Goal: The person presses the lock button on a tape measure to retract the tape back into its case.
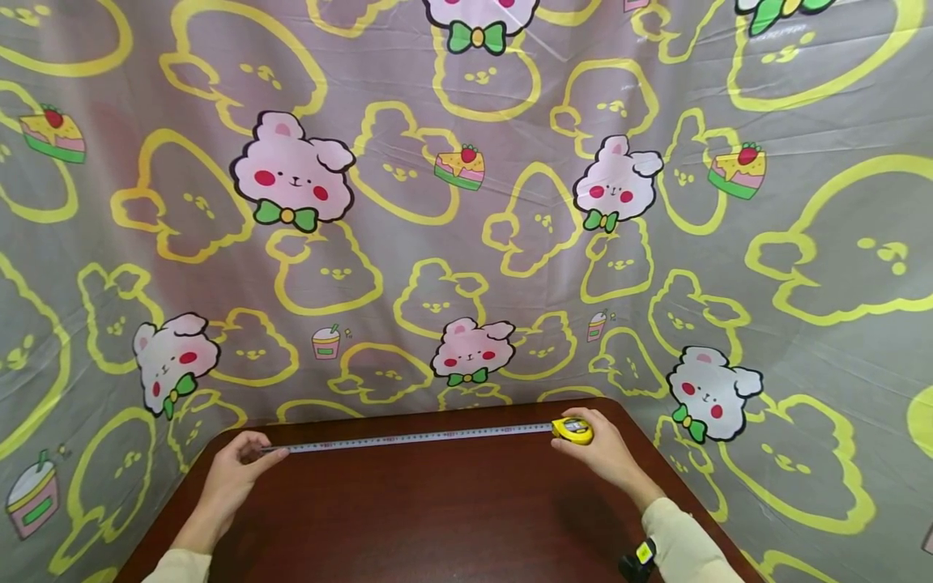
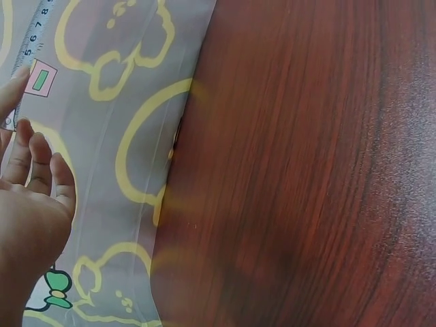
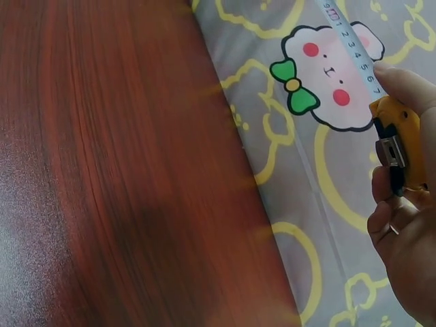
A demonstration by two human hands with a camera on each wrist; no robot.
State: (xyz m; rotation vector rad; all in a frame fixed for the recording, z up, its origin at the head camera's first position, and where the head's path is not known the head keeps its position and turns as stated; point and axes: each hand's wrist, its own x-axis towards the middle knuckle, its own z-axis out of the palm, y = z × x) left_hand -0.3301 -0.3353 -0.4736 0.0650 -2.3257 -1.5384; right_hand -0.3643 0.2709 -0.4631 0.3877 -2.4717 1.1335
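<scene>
My right hand (image 1: 596, 444) grips the yellow tape measure case (image 1: 573, 430) above the right part of the table; in the right wrist view the fingers curl round the case (image 3: 402, 139), the thumb lying by the blade. The silvery blade (image 1: 437, 437) runs out straight to the left, roughly along the table's far edge. Its free end is pinched between thumb and fingers of my left hand (image 1: 232, 478). The left wrist view shows that pinch at the picture's left edge, the hand (image 2: 34, 204) partly cut off and the numbered blade (image 2: 35, 34) rising from it.
The dark red-brown table (image 1: 423, 518) lies beneath both hands. A grey curtain (image 1: 408, 235) printed with yellow outlines and white rabbit faces stands behind the table and along both sides. A black strap with a yellow-marked device (image 1: 645, 553) is on the right wrist.
</scene>
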